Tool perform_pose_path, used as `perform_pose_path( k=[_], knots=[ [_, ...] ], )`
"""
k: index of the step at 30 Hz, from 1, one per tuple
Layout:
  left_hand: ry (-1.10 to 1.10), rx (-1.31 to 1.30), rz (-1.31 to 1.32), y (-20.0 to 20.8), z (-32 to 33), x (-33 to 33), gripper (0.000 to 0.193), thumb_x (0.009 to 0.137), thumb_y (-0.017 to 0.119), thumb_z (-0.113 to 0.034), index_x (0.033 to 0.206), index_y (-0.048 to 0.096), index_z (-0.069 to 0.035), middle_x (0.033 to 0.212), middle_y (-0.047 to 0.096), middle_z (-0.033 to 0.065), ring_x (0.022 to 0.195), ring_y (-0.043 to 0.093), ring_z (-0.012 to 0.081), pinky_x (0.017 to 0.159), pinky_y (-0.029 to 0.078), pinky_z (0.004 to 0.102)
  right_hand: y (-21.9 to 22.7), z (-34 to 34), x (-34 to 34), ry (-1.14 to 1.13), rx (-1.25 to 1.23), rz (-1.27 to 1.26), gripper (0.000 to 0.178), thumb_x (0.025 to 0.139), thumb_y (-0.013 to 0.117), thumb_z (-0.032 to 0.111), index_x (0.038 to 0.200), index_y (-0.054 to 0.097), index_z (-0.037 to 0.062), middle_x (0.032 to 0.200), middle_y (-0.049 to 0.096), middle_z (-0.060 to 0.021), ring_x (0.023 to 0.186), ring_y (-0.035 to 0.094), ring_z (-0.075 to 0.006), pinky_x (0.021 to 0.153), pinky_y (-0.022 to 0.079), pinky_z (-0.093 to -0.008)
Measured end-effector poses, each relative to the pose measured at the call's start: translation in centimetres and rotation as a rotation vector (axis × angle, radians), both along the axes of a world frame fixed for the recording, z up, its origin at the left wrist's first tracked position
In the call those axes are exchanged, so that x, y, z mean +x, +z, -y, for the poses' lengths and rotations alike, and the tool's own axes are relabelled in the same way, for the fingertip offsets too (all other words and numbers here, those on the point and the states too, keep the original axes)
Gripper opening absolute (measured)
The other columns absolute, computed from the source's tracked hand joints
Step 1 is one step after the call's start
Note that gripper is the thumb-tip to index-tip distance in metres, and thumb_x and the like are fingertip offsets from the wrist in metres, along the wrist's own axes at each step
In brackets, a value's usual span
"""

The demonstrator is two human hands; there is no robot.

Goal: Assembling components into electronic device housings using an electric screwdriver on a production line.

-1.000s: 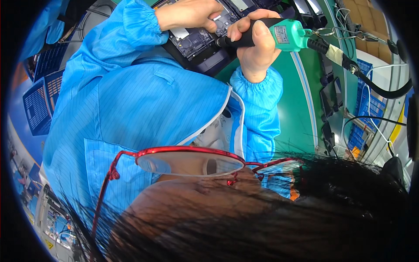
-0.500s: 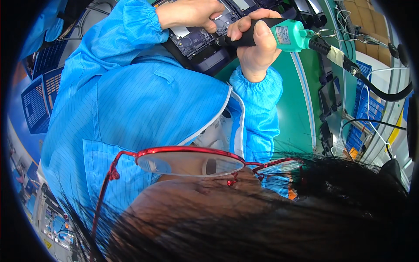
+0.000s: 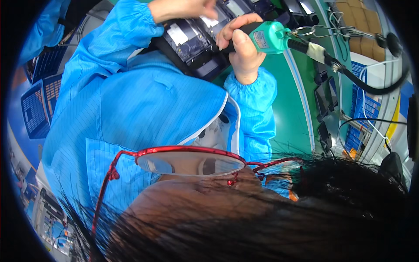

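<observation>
My right hand (image 3: 242, 50) is wrapped round the black grip of an electric screwdriver (image 3: 269, 37) with a green rear end. The tool lies nearly level, its tip pointing left over an opened dark electronic unit (image 3: 194, 49). Whether the tip touches the unit, I cannot tell. My left hand (image 3: 185, 8) hovers above the unit's far part, cut by the top edge; its fingers are smeared by motion. A pale rectangular piece (image 3: 178, 34) shows inside the unit, among dark parts.
A black cable (image 3: 362, 85) and a metal ring with clip (image 3: 307, 30) run right from the screwdriver. Dark parts (image 3: 325, 98) line the right side of the green work surface (image 3: 290, 118). Blue crates (image 3: 37, 107) stand at left; brown boxes (image 3: 360, 26) sit at far right.
My right hand and the screwdriver have shifted left. My left hand has lifted away from the unit, toward the top edge, uncovering more of the pale piece.
</observation>
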State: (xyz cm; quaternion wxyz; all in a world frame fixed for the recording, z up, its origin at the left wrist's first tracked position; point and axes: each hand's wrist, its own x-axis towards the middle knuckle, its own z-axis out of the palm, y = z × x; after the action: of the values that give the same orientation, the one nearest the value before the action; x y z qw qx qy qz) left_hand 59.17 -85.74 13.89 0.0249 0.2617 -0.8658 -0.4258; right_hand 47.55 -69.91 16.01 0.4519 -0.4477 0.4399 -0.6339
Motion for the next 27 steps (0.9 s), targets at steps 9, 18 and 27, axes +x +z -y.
perform_pose_path(
  k=[9, 18, 27],
  knots=[
    [0.01, -0.466, 0.24, -6.2, 5.5, -1.4, 0.059, 0.085, 0.052, -0.055, 0.076, 0.068, 0.002, 0.078, 0.065, 0.0234, 0.078, 0.063, 0.0378, 0.072, 0.05, 0.0445, 0.9, -1.1, 0.6, -0.333, 0.006, 0.083, 0.028, 0.077, 0.061, 0.021, 0.093, 0.05, -0.0001, 0.065, 0.052, -0.0098, 0.05, 0.051, -0.0188, 0.05, 0.047, -0.0355],
    [-0.206, -0.553, 0.26, -1.9, 1.0, -8.4, 0.065, 0.084, 0.05, -0.058, 0.089, 0.067, 0.005, 0.09, 0.066, 0.0229, 0.089, 0.063, 0.0366, 0.079, 0.049, 0.0421, 0.9, -8.1, -4.4, -0.63, -0.115, -0.027, 0.024, 0.076, 0.062, 0.017, 0.09, 0.052, 0.0005, 0.062, 0.052, -0.0085, 0.048, 0.051, -0.0176, 0.048, 0.046, -0.0323],
    [-0.337, -0.536, 0.374, -0.3, -5.1, -11.5, 0.071, 0.071, 0.06, -0.064, 0.087, 0.068, 0.004, 0.09, 0.066, 0.0209, 0.086, 0.065, 0.033, 0.076, 0.05, 0.0391, -2.9, -13.3, -9.3, -0.765, -0.098, -0.005, 0.018, 0.078, 0.061, 0.013, 0.087, 0.053, -0.001, 0.06, 0.052, -0.0076, 0.047, 0.05, -0.0155, 0.046, 0.044, -0.0289]
  ],
)
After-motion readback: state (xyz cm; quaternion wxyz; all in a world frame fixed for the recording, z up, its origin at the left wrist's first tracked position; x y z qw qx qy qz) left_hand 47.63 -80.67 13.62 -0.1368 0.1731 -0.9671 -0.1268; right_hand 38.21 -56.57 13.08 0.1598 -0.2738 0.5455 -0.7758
